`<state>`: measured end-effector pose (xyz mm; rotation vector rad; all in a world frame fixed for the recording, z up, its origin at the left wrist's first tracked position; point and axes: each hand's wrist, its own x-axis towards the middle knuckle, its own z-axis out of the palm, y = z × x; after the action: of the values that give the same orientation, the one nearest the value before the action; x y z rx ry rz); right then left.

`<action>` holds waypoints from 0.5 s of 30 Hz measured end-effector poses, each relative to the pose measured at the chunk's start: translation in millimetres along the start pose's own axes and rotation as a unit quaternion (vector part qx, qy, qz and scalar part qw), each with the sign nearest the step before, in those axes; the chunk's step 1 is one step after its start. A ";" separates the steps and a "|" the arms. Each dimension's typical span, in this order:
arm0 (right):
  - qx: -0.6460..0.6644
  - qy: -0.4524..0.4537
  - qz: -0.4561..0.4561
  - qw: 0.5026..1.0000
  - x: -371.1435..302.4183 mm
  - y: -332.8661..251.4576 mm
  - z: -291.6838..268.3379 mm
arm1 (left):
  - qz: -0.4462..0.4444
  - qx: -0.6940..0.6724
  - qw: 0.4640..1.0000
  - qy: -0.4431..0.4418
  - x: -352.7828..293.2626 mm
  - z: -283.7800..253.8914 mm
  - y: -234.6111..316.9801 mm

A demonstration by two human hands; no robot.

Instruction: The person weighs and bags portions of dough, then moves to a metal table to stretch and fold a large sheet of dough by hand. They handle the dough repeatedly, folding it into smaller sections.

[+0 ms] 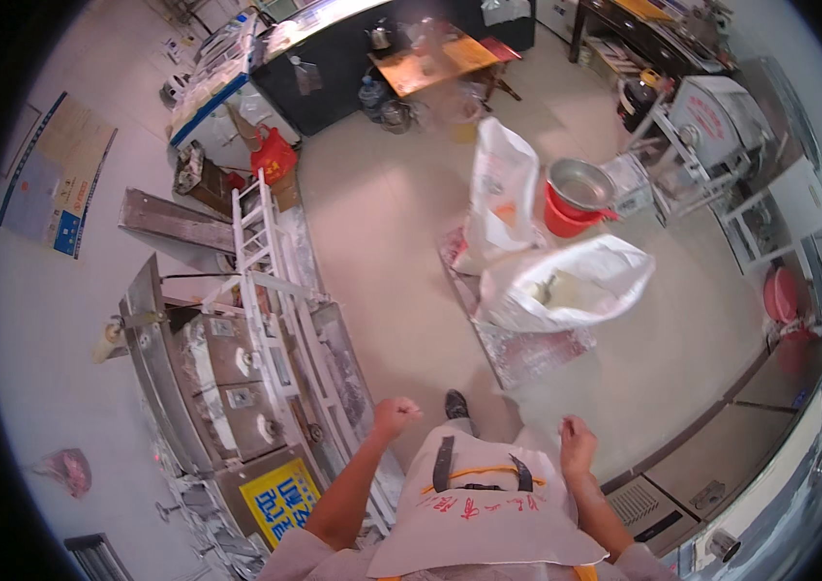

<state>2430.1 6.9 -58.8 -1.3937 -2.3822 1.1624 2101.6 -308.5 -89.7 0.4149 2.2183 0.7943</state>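
My left hand (397, 416) hangs in front of me with its fingers curled in, holding nothing that I can see. On the other side, my right hand (578, 443) is loosely curled too and appears bare. Both hands are apart from everything around them, one on each side of my pale apron (488, 533) with red lettering. Ahead on the floor stand two large white sacks, both with open mouths: a tall upright sack (503, 184) and a wider sack (614, 276) with pale contents. They rest on a dusty mat (537, 356).
A metal bowl (580, 184) sits on a red bucket (566, 221) beyond the sacks. A white ladder-like frame (271, 281) and metal cabinet (227, 387) line the left. Steel counters (721, 465) run along the right, with a machine (716, 121) farther back. A wooden table (435, 66) stands far ahead.
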 end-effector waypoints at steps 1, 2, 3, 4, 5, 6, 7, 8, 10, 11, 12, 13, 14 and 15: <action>0.069 -0.065 0.039 0.995 22.9 -67.7 18.8 | -0.028 -0.057 0.998 0.009 11.5 -21.3 9.5; 0.138 -0.121 0.076 0.980 43.2 -121.7 36.7 | -0.045 -0.112 0.992 0.018 25.8 -43.3 20.7; 0.126 -0.115 0.030 0.985 63.7 -151.3 49.3 | -0.045 -0.147 0.988 0.032 55.2 -58.5 46.4; 0.112 -0.108 -0.018 0.988 88.4 -172.8 60.5 | -0.044 -0.183 0.981 0.045 85.7 -70.9 74.0; 0.099 -0.110 -0.071 0.986 115.7 -198.1 76.7 | -0.047 -0.219 0.972 0.067 117.0 -94.4 89.0; 0.102 -0.108 -0.080 0.986 143.7 -221.3 89.4 | 0.012 -0.182 0.981 0.060 152.3 -114.8 87.6; 0.103 -0.095 -0.078 0.987 173.2 -236.3 97.6 | 0.078 -0.141 0.986 0.040 198.6 -123.6 79.6; 0.109 -0.107 -0.085 0.985 195.4 -255.1 113.6 | 0.122 -0.098 0.987 0.040 221.7 -147.7 63.0; 0.116 -0.104 -0.083 0.984 250.6 -279.0 158.2 | 0.091 0.124 0.988 0.000 264.7 -222.6 50.7; 0.113 -0.097 -0.077 0.986 283.3 -284.0 179.7 | 0.072 0.033 0.996 0.039 283.8 -250.0 43.8; 0.107 -0.095 -0.067 0.987 315.2 -292.2 193.2 | 0.047 -0.061 0.994 0.075 293.4 -269.8 27.6; 0.171 -0.097 -0.035 0.980 341.1 -312.4 206.5 | 0.003 0.007 0.997 0.074 298.7 -294.0 -2.2; 0.124 -0.116 -0.073 0.983 381.4 -333.2 224.6 | -0.036 0.076 0.993 0.086 313.6 -327.2 -31.8; 0.076 -0.125 -0.106 0.984 421.9 -343.9 242.3 | -0.094 0.018 0.992 0.086 320.3 -344.2 -64.0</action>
<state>1845.5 116.6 -93.8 -0.9701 -2.4654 1.4967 1628.8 -338.2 -115.4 0.1544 2.3922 0.7119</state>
